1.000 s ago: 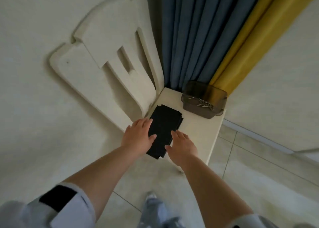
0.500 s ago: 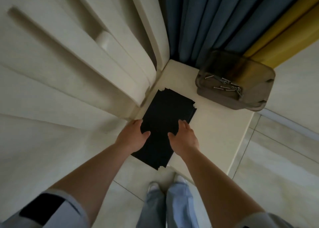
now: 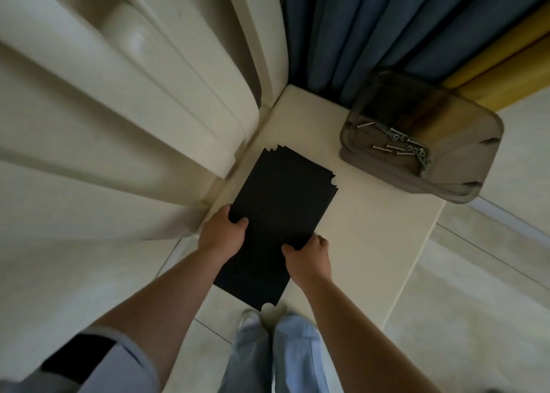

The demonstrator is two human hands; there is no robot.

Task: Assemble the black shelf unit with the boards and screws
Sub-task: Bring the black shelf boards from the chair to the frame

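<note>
Black boards (image 3: 279,214), stacked at frame centre on the cream bench (image 3: 366,229), overhang its near edge. The left hand (image 3: 221,233) and right hand (image 3: 309,254) each pinch a side edge. Loose, uneven boards could fan out and slide off. Screws (image 3: 398,145) lie in the smoky plastic tub (image 3: 464,184), upper right. Board count and fingers underneath are hidden.
</note>
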